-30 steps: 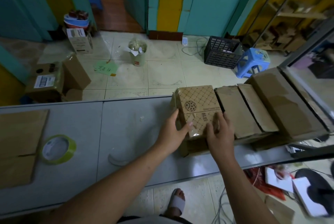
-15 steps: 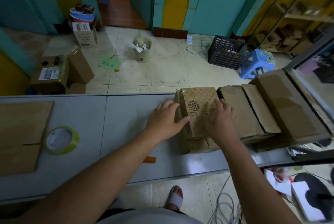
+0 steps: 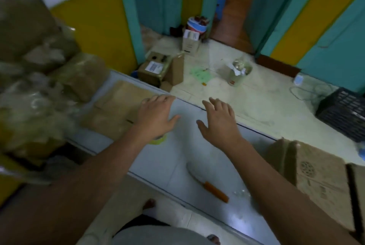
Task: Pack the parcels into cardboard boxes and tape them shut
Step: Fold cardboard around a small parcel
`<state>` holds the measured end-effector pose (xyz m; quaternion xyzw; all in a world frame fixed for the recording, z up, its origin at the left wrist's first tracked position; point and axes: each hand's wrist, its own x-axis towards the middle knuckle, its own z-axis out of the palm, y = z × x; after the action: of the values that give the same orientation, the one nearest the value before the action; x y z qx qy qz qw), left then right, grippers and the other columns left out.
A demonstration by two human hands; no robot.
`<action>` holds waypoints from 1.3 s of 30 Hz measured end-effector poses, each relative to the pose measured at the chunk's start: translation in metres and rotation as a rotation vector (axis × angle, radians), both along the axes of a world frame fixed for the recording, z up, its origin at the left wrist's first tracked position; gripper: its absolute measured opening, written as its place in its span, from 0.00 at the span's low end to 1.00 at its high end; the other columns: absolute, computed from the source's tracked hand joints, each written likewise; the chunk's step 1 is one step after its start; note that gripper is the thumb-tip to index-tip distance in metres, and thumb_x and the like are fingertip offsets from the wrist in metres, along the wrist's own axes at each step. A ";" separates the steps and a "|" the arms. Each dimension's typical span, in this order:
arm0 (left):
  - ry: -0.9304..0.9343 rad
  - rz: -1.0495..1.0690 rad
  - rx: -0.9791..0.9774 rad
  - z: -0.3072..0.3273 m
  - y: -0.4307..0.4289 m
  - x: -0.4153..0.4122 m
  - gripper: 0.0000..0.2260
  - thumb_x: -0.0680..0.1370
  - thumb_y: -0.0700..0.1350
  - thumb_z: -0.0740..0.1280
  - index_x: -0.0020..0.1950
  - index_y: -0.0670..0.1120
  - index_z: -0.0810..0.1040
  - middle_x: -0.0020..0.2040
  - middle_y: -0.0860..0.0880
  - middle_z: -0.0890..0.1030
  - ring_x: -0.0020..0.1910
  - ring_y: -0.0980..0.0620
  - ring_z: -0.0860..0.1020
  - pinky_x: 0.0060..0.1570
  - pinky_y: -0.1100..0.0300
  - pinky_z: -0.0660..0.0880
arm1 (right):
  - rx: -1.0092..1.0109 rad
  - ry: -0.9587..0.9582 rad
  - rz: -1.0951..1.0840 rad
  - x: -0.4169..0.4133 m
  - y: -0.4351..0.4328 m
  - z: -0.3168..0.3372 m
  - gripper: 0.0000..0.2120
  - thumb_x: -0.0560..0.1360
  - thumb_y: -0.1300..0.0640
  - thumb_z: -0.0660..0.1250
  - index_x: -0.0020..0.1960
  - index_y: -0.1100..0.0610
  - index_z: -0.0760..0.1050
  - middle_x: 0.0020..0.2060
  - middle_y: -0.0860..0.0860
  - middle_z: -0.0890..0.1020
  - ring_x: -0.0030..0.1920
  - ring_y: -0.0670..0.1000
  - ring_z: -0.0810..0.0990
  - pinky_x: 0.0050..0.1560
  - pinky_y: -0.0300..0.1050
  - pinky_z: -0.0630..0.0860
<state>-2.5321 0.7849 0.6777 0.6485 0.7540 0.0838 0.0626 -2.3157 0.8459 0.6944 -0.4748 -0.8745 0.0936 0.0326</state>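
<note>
Both of my hands hover over the grey table [image 3: 177,157], fingers spread and holding nothing. My left hand [image 3: 156,115] is above the right edge of a flattened cardboard box [image 3: 116,106] and partly hides a yellow-green tape roll [image 3: 158,140]. My right hand [image 3: 219,120] is a little to its right, over bare table. The patterned cardboard box [image 3: 316,181] stands at the right end of the table, apart from both hands. A knife with an orange handle [image 3: 213,190] lies near the table's front edge.
A blurred heap of wrapped parcels [image 3: 35,78] fills the left side. On the tiled floor beyond the table are labelled boxes [image 3: 158,68], a small bin [image 3: 238,72] and a black crate [image 3: 343,112]. My sandalled foot [image 3: 149,204] shows below the table.
Both hands have let go of the patterned box and moved left across the table. My head has turned left, so the box now sits at the right and the parcel heap has come into view.
</note>
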 end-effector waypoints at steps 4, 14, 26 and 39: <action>-0.010 0.183 -0.066 -0.013 -0.037 -0.074 0.30 0.80 0.64 0.64 0.79 0.51 0.68 0.73 0.48 0.75 0.71 0.43 0.73 0.67 0.46 0.71 | -0.017 -0.007 0.193 -0.092 0.002 -0.013 0.33 0.81 0.42 0.65 0.80 0.56 0.63 0.79 0.58 0.65 0.78 0.61 0.62 0.79 0.61 0.56; -0.168 0.530 -0.309 -0.089 -0.091 -0.180 0.31 0.81 0.64 0.62 0.78 0.48 0.67 0.76 0.43 0.71 0.74 0.39 0.69 0.70 0.46 0.68 | -0.210 -0.239 0.264 -0.247 0.005 -0.084 0.37 0.79 0.38 0.65 0.80 0.54 0.59 0.79 0.58 0.63 0.78 0.62 0.62 0.75 0.61 0.63; -0.234 0.626 -0.376 -0.127 -0.049 -0.232 0.33 0.80 0.59 0.64 0.80 0.43 0.62 0.77 0.36 0.69 0.76 0.36 0.67 0.74 0.42 0.64 | -0.630 0.229 -0.406 -0.272 0.031 -0.129 0.29 0.80 0.54 0.65 0.79 0.57 0.63 0.63 0.57 0.79 0.61 0.60 0.79 0.51 0.49 0.72; -0.315 0.685 -0.011 -0.091 -0.068 -0.228 0.26 0.81 0.45 0.71 0.78 0.53 0.69 0.70 0.42 0.72 0.64 0.37 0.76 0.64 0.47 0.72 | -1.084 0.789 -0.837 -0.278 0.019 -0.120 0.14 0.74 0.68 0.71 0.58 0.65 0.75 0.51 0.61 0.80 0.47 0.61 0.81 0.48 0.58 0.84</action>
<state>-2.7604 0.7171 0.5870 0.3377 0.9087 0.1945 0.1496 -2.5942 0.8647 0.5747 -0.6458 -0.3797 0.6481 0.1368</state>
